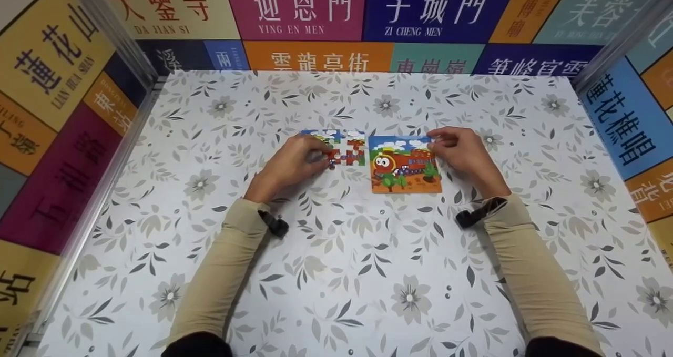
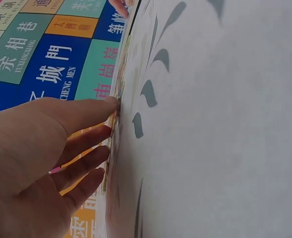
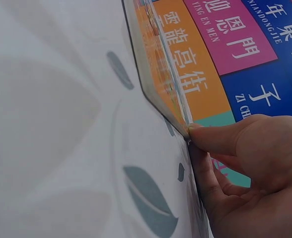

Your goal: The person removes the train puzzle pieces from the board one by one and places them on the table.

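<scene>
A square picture board [image 1: 405, 167] with a cartoon train lies flat on the patterned table. Thumb and forefinger of my right hand [image 1: 462, 149] pinch its upper right corner; the right wrist view shows the thumb [image 3: 210, 136] against that corner. To the board's left lie joined jigsaw pieces [image 1: 355, 141] with a similar train print and gaps between some of them. My left hand [image 1: 294, 160] rests on their left part and hides some of it. In the left wrist view its fingers [image 2: 86, 161] are spread and fairly straight, their tips touching the thin pieces.
White table [image 1: 368, 252] with grey leaves and flowers surrounds the puzzle. Upright panels with coloured blocks and lettering [image 1: 305, 10] stand along the back and both sides. A narrow strip separates the pieces from the board.
</scene>
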`<state>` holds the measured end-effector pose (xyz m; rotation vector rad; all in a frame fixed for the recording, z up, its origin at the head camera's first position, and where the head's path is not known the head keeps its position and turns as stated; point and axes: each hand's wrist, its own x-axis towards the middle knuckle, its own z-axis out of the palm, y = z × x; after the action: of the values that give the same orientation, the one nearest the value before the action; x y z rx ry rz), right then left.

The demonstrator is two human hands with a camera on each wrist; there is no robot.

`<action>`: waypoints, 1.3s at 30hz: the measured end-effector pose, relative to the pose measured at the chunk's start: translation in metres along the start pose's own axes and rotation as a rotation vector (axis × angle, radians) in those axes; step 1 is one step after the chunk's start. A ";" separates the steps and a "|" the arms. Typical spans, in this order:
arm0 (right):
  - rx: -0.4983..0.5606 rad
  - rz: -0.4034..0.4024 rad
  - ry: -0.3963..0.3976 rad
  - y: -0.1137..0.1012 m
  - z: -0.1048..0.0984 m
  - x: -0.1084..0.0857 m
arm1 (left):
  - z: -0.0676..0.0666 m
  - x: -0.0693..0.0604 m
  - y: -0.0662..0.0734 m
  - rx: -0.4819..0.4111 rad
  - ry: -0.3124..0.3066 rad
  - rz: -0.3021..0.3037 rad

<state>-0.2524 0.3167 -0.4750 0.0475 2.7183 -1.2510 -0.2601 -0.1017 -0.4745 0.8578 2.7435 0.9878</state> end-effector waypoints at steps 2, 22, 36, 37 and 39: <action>0.001 0.000 -0.001 0.000 0.000 0.000 | 0.000 0.000 0.001 -0.008 0.015 0.012; 0.013 -0.010 0.012 0.001 0.002 0.000 | 0.046 0.035 0.061 0.007 -0.044 0.192; 0.028 0.011 -0.007 -0.001 0.000 -0.001 | 0.070 0.047 0.087 0.145 -0.166 0.170; 0.027 0.013 -0.007 -0.001 0.000 -0.001 | 0.070 0.048 0.088 0.154 -0.166 0.164; 0.024 0.012 -0.004 -0.001 0.000 -0.001 | 0.070 0.048 0.088 0.170 -0.163 0.157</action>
<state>-0.2516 0.3156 -0.4741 0.0646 2.6955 -1.2797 -0.2395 0.0189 -0.4710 1.1412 2.6820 0.6780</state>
